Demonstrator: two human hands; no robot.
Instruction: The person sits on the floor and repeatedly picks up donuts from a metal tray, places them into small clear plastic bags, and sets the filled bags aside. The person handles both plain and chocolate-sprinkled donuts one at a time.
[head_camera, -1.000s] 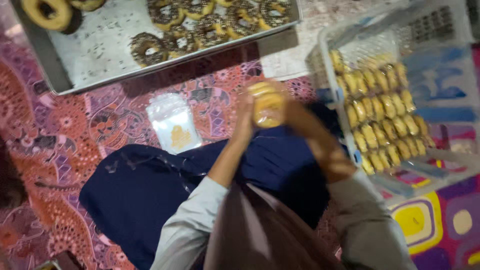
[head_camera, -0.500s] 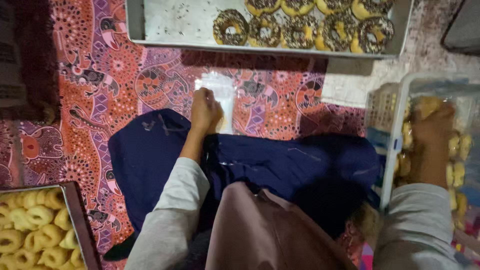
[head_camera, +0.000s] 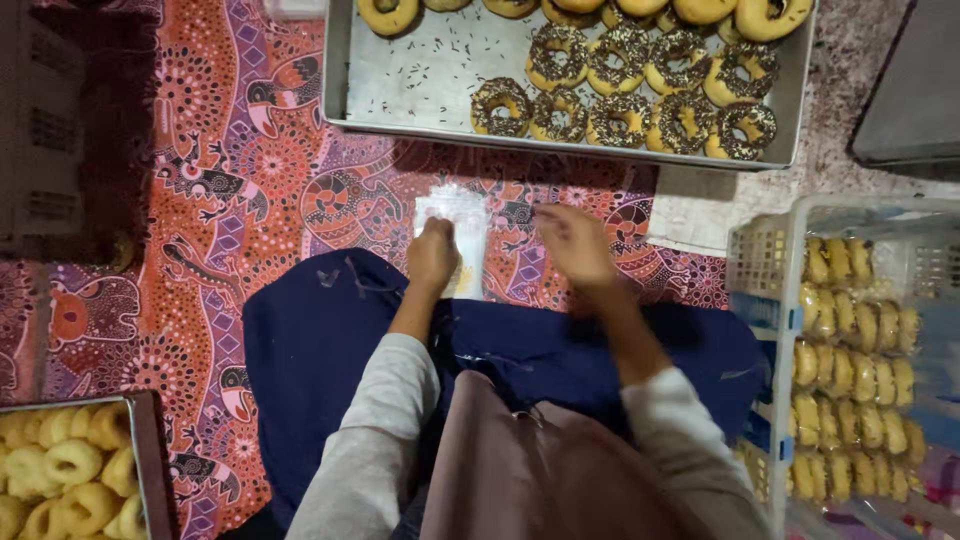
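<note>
We see that our right hand (head_camera: 572, 243) has come back empty and open from the white slatted plastic basket (head_camera: 765, 262), while our left hand (head_camera: 432, 256) pinches the clear plastic bag (head_camera: 452, 225) on the patterned red cloth (head_camera: 250, 190).

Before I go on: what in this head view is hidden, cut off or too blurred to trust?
- Clear plastic bags: the lower part sits under the left hand, so the grip and the count cannot be told.
- Right hand: motion-blurred; whether it holds anything is unclear.
- Metal tray of sprinkled donuts: cut off by the top edge.
- Plain donuts: cut off by the left and bottom edges.
- White basket of wrapped donuts: cut off at the right.
</note>
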